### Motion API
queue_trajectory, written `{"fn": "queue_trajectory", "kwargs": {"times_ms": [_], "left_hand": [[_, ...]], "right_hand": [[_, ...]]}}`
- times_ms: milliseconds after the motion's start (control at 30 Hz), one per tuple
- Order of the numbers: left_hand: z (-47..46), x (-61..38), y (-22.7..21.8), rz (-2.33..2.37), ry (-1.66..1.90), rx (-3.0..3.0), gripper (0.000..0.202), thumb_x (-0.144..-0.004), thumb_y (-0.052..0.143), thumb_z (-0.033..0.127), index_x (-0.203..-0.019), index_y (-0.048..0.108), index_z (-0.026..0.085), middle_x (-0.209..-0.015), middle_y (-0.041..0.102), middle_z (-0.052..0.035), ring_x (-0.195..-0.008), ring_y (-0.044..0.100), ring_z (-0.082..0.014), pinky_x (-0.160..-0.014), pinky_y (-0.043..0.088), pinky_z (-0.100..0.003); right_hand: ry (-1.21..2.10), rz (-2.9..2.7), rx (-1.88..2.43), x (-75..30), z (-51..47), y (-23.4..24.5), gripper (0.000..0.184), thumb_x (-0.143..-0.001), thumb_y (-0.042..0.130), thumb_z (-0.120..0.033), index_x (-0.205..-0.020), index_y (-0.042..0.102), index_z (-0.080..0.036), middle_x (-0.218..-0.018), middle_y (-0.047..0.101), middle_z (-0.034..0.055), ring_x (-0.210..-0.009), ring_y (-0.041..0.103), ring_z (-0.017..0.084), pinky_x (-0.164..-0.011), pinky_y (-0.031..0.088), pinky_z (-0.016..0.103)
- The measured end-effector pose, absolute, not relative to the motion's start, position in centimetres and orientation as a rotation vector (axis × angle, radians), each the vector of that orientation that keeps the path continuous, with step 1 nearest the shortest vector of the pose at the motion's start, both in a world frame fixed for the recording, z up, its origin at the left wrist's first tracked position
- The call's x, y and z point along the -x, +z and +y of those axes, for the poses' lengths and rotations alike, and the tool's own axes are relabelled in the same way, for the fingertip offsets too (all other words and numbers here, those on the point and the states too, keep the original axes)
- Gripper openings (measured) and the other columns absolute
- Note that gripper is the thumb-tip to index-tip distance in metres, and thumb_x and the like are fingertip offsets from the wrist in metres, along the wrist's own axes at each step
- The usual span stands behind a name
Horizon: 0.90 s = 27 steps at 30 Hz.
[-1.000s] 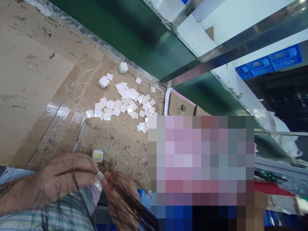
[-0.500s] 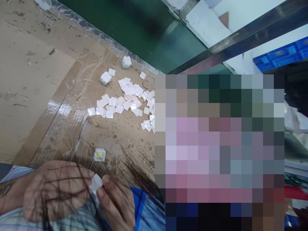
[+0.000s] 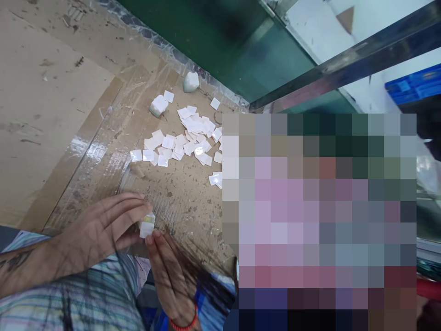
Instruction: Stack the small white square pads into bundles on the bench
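In the head view a small whitish block with a yellow patch (image 3: 148,218) is at the front of the cardboard surface. The curved fingers of my left hand (image 3: 110,220) reach around it from the left, closed at its edge. My right hand (image 3: 168,271), with a red beaded band at the wrist, has its fingertips pinched at the lower edge of a thin white square (image 3: 147,229). This square lies against the block's near side and covers part of the yellow. Strands of dark hair cross in front of both hands.
Many thin white squares (image 3: 193,126) lie in a loose pile beyond my hands. Two whitish lumps (image 3: 159,105) stand behind them. A dark green panel (image 3: 206,41) borders the cardboard (image 3: 51,105) at the back. A pixelated patch hides the right side.
Both hands have moved forward from my lap edge to the block. The white square has come with my right hand, and my left hand has left the square and closed around the block.
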<state>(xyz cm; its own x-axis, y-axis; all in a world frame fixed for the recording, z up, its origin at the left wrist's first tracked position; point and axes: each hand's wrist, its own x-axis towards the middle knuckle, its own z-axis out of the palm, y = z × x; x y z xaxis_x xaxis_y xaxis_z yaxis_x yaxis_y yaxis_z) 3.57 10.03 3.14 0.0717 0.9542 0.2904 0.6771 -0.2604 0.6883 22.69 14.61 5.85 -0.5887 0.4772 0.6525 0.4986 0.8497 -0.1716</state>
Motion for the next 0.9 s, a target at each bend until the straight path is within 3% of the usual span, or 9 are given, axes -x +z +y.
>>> {"fn": "queue_trajectory", "kwargs": {"times_ms": [100,200,367,567,633,733,900], "left_hand": [[10.6,-3.7,3.0,1.579,1.075,-1.961,0.031,-0.113,0.037,0.022,-0.137,0.057,0.021,-0.123,0.07,-0.002,-0.115,0.069,-0.0132,-0.109,0.052,-0.019],[10.5,-3.6,2.9,1.55,1.051,-1.944,0.029,-0.113,0.038,0.019,-0.133,0.058,0.018,-0.118,0.072,-0.005,-0.105,0.073,-0.0144,-0.099,0.058,-0.019],[11.2,-2.8,3.9,1.414,1.008,-2.003,0.024,-0.112,0.043,0.018,-0.128,0.06,0.017,-0.116,0.073,-0.0061,-0.105,0.073,-0.014,-0.095,0.061,-0.019],[12.2,-2.2,5.8,1.377,1.002,-2.063,0.03,-0.114,0.039,0.023,-0.114,0.068,0.019,-0.12,0.076,-0.0032,-0.109,0.074,-0.0121,-0.107,0.055,-0.017],[12.2,-2.2,5.8,1.369,1.027,-2.064,0.03,-0.115,0.038,0.021,-0.114,0.068,0.017,-0.121,0.076,-0.0033,-0.113,0.072,-0.0082,-0.112,0.046,-0.011],[12.2,-2.4,5.6,1.366,1.066,-2.059,0.027,-0.113,0.042,0.014,-0.111,0.069,0.014,-0.117,0.076,-0.0048,-0.115,0.07,-0.0069,-0.118,0.039,-0.01],[12.9,-2.9,5.8,1.398,1.136,-1.866,0.022,-0.11,0.049,0.016,-0.1,0.068,0.019,-0.11,0.076,-0.0037,-0.105,0.074,-0.0078,-0.107,0.049,-0.008]], "right_hand": [[-0.055,-2.331,0.707,-22.7,14.8,5.8,0.034,-0.104,0.045,-0.004,-0.097,0.078,-0.01,-0.088,0.084,0.0069,-0.093,0.081,0.015,-0.112,0.052,0.025],[-0.06,-2.347,0.728,-22.7,14.9,6.1,0.037,-0.105,0.041,-0.004,-0.099,0.078,-0.01,-0.092,0.084,0.0072,-0.094,0.081,0.016,-0.113,0.051,0.025],[0.028,-2.544,0.749,-23.0,15.2,7.4,0.041,-0.105,0.038,-0.007,-0.102,0.078,-0.01,-0.095,0.084,0.0072,-0.092,0.081,0.018,-0.1,0.06,0.022],[0.103,-2.524,0.866,-23.1,14.5,6.7,0.041,-0.105,0.036,-0.007,-0.11,0.077,-0.007,-0.1,0.083,0.0106,-0.092,0.081,0.023,-0.083,0.067,0.027],[0.137,-2.486,0.882,-23.1,14.1,6.0,0.038,-0.105,0.038,-0.009,-0.113,0.076,-0.008,-0.102,0.083,0.011,-0.095,0.08,0.023,-0.085,0.067,0.028],[0.241,-2.304,0.947,-22.8,13.8,5.0,0.027,-0.104,0.05,-0.011,-0.117,0.074,-0.01,-0.106,0.081,0.0117,-0.107,0.077,0.022,-0.095,0.066,0.03],[0.533,-2.049,1.037,-22.0,13.7,3.9,0.026,-0.101,0.058,-0.014,-0.123,0.072,-0.019,-0.115,0.079,0.0097,-0.108,0.077,0.017,-0.095,0.065,0.025]]}}
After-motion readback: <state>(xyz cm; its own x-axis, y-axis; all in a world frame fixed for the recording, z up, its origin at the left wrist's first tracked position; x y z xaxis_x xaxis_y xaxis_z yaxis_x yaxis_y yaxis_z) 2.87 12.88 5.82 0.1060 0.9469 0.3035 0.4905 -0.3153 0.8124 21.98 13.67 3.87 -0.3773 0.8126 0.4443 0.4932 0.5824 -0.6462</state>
